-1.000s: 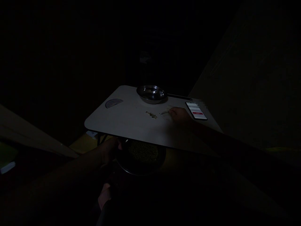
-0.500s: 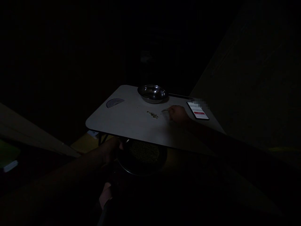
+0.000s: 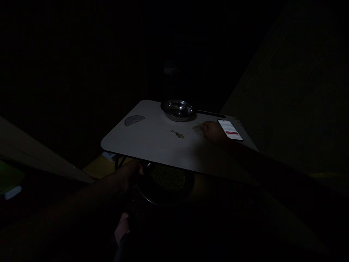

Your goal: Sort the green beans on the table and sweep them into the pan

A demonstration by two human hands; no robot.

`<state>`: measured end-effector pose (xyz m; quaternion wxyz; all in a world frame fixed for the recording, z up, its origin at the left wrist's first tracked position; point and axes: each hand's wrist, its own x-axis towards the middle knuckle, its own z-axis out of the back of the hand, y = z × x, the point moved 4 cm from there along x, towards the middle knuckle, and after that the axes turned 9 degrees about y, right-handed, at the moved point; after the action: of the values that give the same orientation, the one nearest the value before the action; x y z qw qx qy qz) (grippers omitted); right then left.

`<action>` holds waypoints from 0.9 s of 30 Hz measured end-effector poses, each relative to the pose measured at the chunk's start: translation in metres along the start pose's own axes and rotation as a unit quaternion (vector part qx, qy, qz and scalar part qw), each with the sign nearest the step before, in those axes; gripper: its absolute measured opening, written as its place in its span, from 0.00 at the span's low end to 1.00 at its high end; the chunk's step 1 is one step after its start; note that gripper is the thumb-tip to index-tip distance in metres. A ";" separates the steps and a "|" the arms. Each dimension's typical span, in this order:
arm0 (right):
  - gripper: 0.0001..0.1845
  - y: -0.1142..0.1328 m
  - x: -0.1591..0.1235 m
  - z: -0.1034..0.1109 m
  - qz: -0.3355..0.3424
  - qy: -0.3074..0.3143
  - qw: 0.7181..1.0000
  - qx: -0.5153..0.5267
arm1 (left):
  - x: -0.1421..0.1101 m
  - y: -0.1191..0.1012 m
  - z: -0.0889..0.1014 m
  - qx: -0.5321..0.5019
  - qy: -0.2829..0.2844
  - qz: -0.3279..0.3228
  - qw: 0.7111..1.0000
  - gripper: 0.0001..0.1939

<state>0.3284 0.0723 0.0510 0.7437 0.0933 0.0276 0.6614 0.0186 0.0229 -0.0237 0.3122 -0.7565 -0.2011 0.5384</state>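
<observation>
The scene is very dark. My left hand (image 3: 128, 176) grips the rim of a dark round plate (image 3: 167, 182) of small green grains, held just below the near edge of a small white table (image 3: 147, 142). My right hand (image 3: 214, 131) rests on the table, fingers closed on a small pale thing (image 3: 198, 130) that I cannot make out. A little heap of green grains (image 3: 178, 134) lies on the table to the left of that hand. An empty steel bowl (image 3: 177, 110) stands at the table's far edge.
A lit phone (image 3: 230, 130) lies on the table just right of my right hand. A grey semicircular mark (image 3: 134, 120) shows on the table's left part. A dark wall rises on the right; the floor under the table looks yellowish.
My right hand has drawn back to the right, away from the heap of grains and toward the phone. The left hand and plate have stayed put.
</observation>
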 end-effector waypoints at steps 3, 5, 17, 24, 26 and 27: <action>0.17 0.015 0.001 -0.004 0.019 0.009 1.000 0.004 | 0.002 0.000 0.002 0.010 0.005 -0.006 1.000 0.08; 0.17 0.025 0.002 -0.008 0.028 0.020 0.999 0.015 | 0.002 0.000 0.002 0.016 0.017 -0.010 1.000 0.07; 0.15 0.078 0.002 -0.021 0.100 0.051 0.986 0.125 | 0.003 0.001 0.001 0.005 0.019 0.004 1.000 0.07; 0.16 0.074 0.001 -0.009 0.103 0.026 0.979 0.176 | -0.004 0.001 -0.002 0.012 0.014 0.021 1.000 0.06; 0.16 0.066 -0.002 -0.006 0.094 0.028 0.983 0.157 | -0.004 0.001 -0.002 0.013 0.009 0.020 1.000 0.05; 0.16 0.061 -0.004 -0.005 0.088 0.031 0.985 0.146 | -0.004 0.001 -0.002 0.011 0.012 0.016 1.000 0.05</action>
<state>0.2673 0.0759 0.0562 0.6598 0.1821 0.1384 0.7157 0.0190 0.0191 -0.0206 0.3146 -0.7621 -0.1794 0.5367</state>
